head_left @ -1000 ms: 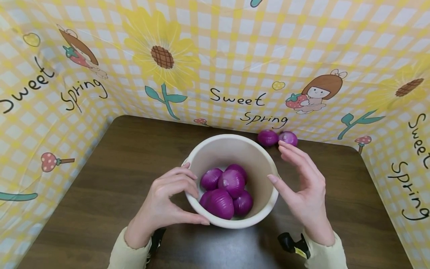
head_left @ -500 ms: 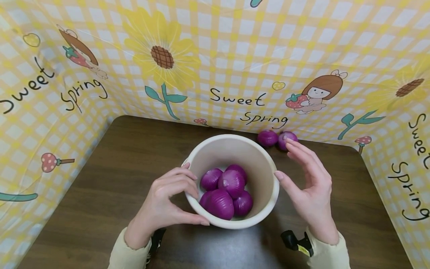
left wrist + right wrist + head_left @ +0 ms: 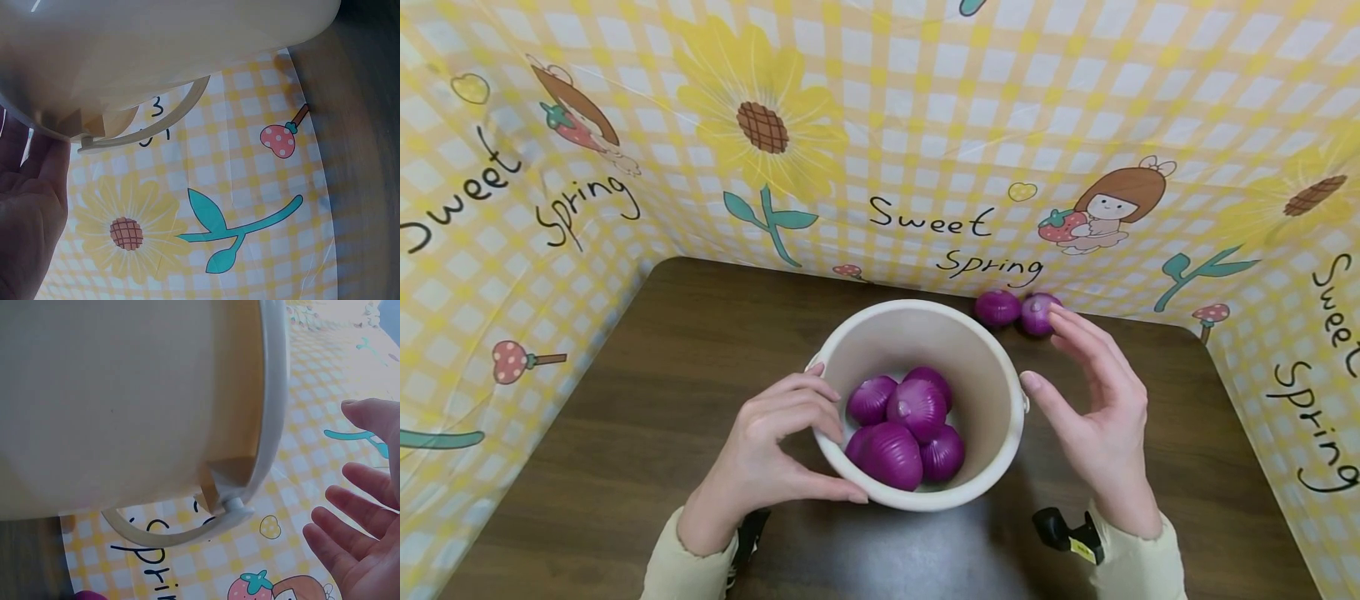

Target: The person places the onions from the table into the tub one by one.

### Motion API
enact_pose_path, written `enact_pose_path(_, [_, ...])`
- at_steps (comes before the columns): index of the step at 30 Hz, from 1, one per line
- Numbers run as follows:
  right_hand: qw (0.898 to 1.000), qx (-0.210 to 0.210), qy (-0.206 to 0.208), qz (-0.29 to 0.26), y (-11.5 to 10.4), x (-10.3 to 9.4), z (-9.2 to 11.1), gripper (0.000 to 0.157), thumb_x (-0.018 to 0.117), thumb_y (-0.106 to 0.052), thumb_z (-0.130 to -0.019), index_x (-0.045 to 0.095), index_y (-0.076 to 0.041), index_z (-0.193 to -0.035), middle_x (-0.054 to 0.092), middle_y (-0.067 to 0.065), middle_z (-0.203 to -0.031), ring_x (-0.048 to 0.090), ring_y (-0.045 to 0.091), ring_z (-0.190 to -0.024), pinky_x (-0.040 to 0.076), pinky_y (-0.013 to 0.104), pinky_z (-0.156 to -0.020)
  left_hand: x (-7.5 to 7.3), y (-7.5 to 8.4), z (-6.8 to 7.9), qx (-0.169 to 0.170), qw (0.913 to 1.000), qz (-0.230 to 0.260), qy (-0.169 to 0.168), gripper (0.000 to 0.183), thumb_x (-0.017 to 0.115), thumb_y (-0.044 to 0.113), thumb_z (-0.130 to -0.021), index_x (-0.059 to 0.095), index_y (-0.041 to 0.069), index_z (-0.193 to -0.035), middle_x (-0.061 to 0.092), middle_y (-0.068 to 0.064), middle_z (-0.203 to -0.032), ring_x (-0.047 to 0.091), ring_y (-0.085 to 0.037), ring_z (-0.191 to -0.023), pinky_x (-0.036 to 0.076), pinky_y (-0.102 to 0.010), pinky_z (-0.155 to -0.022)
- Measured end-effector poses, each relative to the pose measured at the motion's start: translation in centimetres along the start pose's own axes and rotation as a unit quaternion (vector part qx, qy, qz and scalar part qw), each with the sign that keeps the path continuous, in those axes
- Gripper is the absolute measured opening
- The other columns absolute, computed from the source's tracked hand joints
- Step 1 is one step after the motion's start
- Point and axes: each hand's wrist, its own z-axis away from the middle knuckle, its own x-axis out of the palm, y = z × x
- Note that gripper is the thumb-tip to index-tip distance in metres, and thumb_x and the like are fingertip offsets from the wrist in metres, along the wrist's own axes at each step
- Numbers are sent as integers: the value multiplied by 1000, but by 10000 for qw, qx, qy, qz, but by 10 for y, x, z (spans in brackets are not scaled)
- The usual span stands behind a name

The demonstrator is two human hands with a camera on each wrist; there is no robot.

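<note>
A cream plastic bucket (image 3: 992,400) stands on the table, holding several purple onions (image 3: 917,408). My left hand (image 3: 775,442) grips its rim on the left side, fingertips over the edge and thumb along the front. To the right of the bucket, my right hand (image 3: 1101,425) is held apart from the rim with fingers spread and nothing in them. The right wrist view shows that gap between the hand (image 3: 369,531) and the bucket wall (image 3: 125,412). The bucket's handle (image 3: 162,540) hangs down on the far side.
Two more onions, one (image 3: 997,307) beside the other (image 3: 1040,314), lie at the back of the brown wooden table (image 3: 587,433). A yellow checked cloth (image 3: 880,125) with printed flowers walls in the back and both sides.
My right hand has drawn away from the bucket's rim, moving a little to the right. The left hand and the bucket have stayed in place.
</note>
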Motion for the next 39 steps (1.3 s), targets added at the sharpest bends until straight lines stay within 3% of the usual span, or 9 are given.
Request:
enact_pose_path(24, [9994,95,63,320,9,-8,-9,48,76,11,-84,62,10,-130,59,26,-133,53,31,-128,50,35,-106,0,1,-1,79,10000,6,37,47,101,37,-57,68,12,-79,67,2,-79,62,-24,-92,42,-52,-113])
enact_pose_path(31, [9983,269,134,500,20,-7,-12,51,74,16,-83,63,7,-132,61,20,-134,54,28,-127,50,35,-106,0,1,-2,90,9999,38,56,47,102,36,-56,68,12,-79,67,2,-79,62,-24,-92,42,-53,-113])
enact_pose_path(39, [9959,480,34,763,36,-10,-12,53,73,19,-82,61,9,-133,60,23,-134,54,26,-127,51,34,-105,0,0,0,58,10000,36,49,47,102,36,-56,69,12,-79,67,2,-79,62,-24,-92,41,-53,-113])
